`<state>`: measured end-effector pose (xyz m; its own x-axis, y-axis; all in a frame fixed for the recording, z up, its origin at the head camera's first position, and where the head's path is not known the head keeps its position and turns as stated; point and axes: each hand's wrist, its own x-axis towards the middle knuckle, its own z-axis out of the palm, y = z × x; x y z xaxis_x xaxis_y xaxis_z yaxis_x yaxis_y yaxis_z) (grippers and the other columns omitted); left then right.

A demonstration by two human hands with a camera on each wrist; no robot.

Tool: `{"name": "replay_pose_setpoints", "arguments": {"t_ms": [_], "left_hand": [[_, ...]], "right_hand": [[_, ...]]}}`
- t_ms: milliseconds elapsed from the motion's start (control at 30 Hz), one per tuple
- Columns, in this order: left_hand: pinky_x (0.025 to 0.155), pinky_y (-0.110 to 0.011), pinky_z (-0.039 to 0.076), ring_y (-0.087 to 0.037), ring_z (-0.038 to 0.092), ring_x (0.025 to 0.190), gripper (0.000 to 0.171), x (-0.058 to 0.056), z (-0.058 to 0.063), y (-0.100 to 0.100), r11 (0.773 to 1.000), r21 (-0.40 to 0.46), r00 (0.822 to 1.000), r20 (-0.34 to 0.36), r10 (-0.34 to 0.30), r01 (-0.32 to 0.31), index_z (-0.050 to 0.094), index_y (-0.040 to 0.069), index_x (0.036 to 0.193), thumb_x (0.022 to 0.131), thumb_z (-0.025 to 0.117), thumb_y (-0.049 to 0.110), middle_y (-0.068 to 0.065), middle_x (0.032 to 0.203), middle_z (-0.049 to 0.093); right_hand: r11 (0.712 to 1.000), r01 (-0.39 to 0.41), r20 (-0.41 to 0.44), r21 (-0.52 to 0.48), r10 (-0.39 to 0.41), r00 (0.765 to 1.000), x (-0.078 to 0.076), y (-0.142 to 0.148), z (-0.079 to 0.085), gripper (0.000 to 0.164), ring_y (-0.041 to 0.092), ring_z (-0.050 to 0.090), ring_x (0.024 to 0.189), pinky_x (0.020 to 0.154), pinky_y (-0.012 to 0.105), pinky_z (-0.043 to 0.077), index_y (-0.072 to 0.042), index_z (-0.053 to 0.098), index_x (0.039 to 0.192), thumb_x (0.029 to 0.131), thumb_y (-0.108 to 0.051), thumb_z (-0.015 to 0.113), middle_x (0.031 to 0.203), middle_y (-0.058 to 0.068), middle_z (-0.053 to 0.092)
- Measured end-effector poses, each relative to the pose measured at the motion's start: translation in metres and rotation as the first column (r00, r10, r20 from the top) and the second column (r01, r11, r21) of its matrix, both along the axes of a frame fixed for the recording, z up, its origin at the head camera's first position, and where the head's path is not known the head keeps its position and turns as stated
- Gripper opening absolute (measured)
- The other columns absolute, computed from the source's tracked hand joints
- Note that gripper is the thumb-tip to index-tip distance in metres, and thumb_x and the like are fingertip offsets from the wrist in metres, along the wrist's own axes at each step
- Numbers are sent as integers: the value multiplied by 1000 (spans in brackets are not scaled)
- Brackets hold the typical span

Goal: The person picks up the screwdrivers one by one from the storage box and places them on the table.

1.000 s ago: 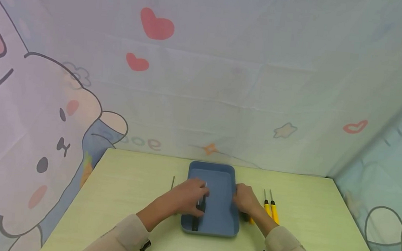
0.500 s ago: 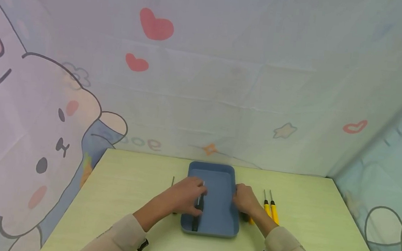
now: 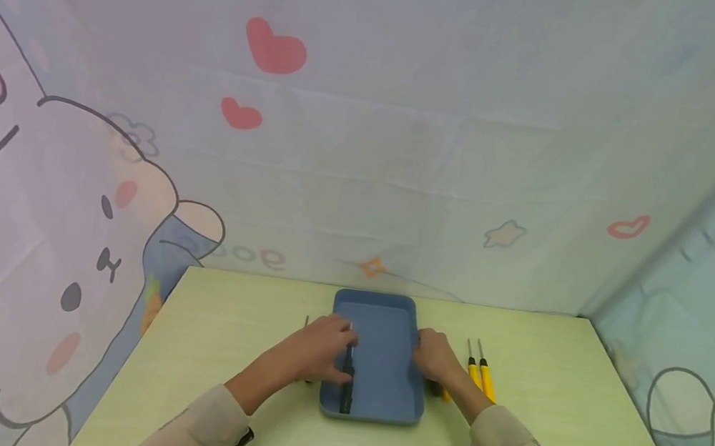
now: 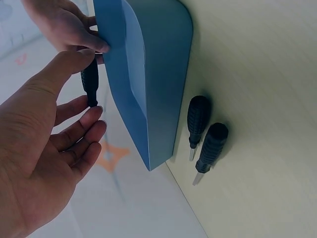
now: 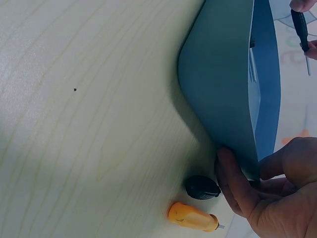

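Note:
My left hand (image 3: 321,349) is over the left side of a blue tray (image 3: 385,369), pinching a black-handled screwdriver (image 4: 90,82) between thumb and fingers. Its thin shaft shows in the right wrist view. Another black handle (image 3: 346,403) lies in the tray along its left wall, partly covered by the held screwdriver in the head view. At the tray's right edge my right hand (image 3: 435,355) grips the rim, thumb inside and fingers against the outer wall. Beside those fingers lie a black handle (image 5: 202,187) and a yellow handle (image 5: 192,216) on the table.
Left of the tray, two black screwdrivers (image 4: 212,146) lie on the pale wooden table (image 3: 245,313). Two yellow screwdrivers (image 3: 480,378) lie right of my right hand. A printed cloth (image 3: 403,148) hangs behind the table.
My left hand has moved slightly left over the tray, carrying the screwdriver with it toward the left wall. The right hand keeps its grip on the rim, and the tray has stayed in place.

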<state>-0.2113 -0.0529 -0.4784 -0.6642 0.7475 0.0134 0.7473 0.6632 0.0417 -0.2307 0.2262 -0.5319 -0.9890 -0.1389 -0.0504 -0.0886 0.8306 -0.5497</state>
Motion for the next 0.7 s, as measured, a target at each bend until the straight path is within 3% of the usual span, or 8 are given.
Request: {"name": "replay_pose_setpoints", "arguments": {"t_ms": [300, 700], "left_hand": [[97, -45, 51, -24, 57, 111, 55, -2, 2, -10, 999, 39, 999, 36, 37, -38, 70, 13, 128, 88, 86, 47, -4, 121, 61], [96, -45, 51, -25, 56, 106, 54, -1, 4, -20, 997, 68, 999, 26, 30, -32, 70, 11, 124, 87, 87, 46, -5, 116, 60]], "right_hand": [[1000, -3, 6, 7, 3, 1000, -2, 0, 0, 23, 26, 56, 71, 61, 38, 52, 16, 65, 109, 96, 3, 51, 86, 16, 60], [1000, -3, 5, 10, 3, 1000, -1, 0, -1, 23, 27, 55, 72, 65, 39, 52, 16, 64, 110, 96, 3, 51, 87, 15, 59]]}}
